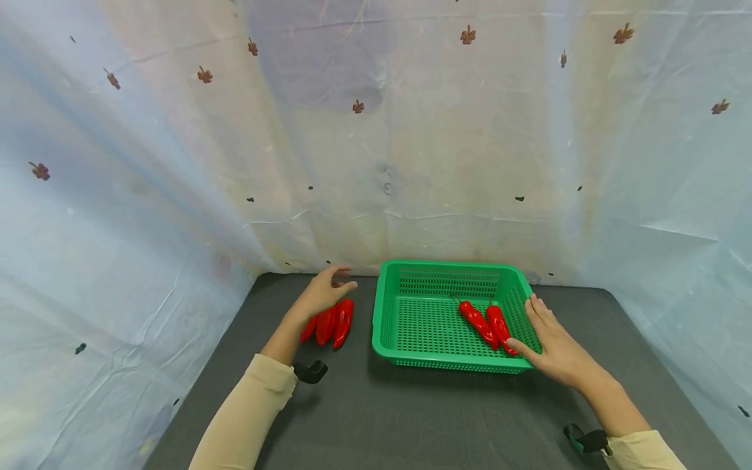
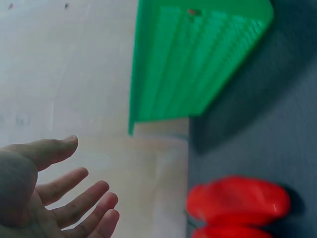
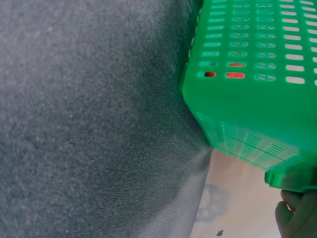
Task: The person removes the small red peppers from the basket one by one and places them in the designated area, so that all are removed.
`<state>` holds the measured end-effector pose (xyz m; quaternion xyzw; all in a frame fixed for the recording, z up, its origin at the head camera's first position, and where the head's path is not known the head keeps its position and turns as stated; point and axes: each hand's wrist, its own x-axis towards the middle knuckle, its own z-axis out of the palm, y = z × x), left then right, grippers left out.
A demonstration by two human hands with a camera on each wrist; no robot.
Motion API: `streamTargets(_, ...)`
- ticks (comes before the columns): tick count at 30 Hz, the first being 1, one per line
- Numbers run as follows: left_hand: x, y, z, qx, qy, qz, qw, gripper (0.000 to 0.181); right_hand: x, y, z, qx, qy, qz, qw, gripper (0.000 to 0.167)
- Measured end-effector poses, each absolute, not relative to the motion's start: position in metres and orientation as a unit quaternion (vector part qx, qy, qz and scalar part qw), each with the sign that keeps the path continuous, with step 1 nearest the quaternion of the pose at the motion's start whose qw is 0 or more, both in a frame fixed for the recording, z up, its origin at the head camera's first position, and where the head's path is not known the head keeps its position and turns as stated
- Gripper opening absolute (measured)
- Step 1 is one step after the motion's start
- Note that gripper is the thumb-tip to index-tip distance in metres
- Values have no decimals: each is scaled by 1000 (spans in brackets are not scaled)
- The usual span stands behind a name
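Left hand hung over the loose red peppers on the worktop, fingers apart, holding nothing | these lay left of the green basket, presumably for easy reach | right hand rested straight fingers at the basket's right rim, likely steadying it | two peppers lay inside, toward that side

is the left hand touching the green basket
Apart: the left wrist view shows a clear gap, with pale sheeting visible between the left hand and the green basket.
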<state>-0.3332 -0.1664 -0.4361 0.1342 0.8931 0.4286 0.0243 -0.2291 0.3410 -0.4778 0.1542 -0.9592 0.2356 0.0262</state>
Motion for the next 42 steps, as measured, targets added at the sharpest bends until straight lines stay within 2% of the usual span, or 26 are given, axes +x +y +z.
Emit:
streamTargets(11,-324,-124,-418,176,875,451,15,53,-229,341,-478,156,-959,234,30,103)
streamTargets(22,-321,-73,-409,209,869,448,30,56,-228,340,-476,153,-959,236,24,104)
streamTargets(42,-322,9,-428,226,874,426,68,53,-229,341,-478,158,-960,229,32,104)
